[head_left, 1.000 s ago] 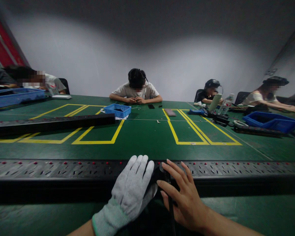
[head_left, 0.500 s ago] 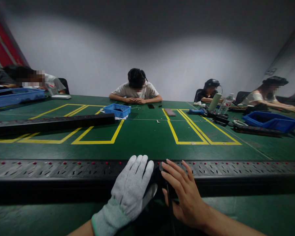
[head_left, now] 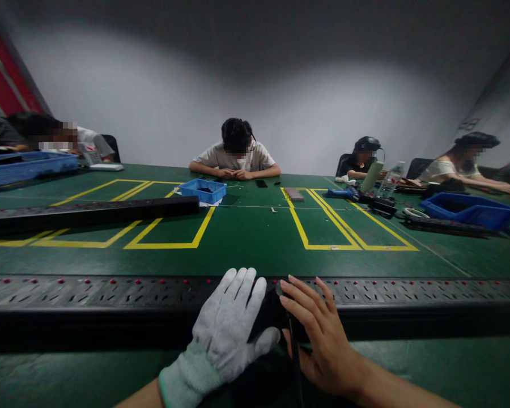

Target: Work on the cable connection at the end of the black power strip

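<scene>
A long black power strip (head_left: 144,292) with rows of socket slots and small red dots lies across the table in front of me. My left hand (head_left: 227,326), in a pale grey glove with a green cuff, rests flat on it with fingers stretched and thumb out to the right. My bare right hand (head_left: 318,331) is curled around a dark plug on the strip, just right of the glove. From there a black cable (head_left: 296,362) runs down towards me, between fingers and thumb. Most of the plug is hidden by my fingers and shadow.
Yellow tape (head_left: 161,246) marks the green table. Another black strip (head_left: 153,208) lies at the left, near a small blue bin (head_left: 203,191). A larger blue bin (head_left: 471,209) and a bottle (head_left: 391,180) stand at the right. Several people sit around the far side.
My left thumb has swung outward to the right, away from the strip's edge. My right hand stays almost where it was.
</scene>
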`<act>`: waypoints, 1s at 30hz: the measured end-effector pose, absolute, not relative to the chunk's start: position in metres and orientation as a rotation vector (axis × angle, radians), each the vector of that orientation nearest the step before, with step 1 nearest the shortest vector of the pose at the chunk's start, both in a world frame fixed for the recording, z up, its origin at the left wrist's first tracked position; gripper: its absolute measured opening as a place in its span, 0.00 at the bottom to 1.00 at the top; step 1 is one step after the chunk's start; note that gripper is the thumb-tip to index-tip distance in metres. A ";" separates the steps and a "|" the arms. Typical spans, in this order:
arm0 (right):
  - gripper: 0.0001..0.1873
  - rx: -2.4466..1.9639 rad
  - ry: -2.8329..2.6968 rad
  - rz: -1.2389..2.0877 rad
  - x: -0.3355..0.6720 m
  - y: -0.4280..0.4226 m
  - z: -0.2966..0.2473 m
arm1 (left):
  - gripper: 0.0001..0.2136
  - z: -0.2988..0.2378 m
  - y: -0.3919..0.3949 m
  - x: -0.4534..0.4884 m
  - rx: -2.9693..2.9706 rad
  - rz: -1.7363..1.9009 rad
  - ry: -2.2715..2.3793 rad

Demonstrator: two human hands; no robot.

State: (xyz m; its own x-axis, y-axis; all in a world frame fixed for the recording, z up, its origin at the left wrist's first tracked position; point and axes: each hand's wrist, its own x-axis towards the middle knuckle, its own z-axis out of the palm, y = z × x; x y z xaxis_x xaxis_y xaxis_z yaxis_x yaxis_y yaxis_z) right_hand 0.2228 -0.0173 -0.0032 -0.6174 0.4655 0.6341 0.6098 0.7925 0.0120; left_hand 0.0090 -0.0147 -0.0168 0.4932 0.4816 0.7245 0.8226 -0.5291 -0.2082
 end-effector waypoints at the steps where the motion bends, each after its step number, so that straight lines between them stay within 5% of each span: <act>1: 0.30 -0.793 -2.352 -0.305 0.223 -0.018 -0.002 | 0.30 -0.017 -0.015 0.009 -2.202 -0.822 -1.074; 30: 0.31 -0.793 -2.376 -0.312 0.224 -0.018 -0.001 | 0.33 -0.018 -0.013 0.008 -2.190 -0.835 -1.035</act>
State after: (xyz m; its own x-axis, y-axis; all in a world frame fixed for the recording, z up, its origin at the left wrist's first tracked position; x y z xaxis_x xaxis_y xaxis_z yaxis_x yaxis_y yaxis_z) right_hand 0.2243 -0.0177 -0.0015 -0.6360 0.4654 0.6156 0.6085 0.7931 0.0290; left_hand 0.0078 -0.0133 -0.0176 0.5049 0.4558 0.7330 0.8129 -0.5367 -0.2262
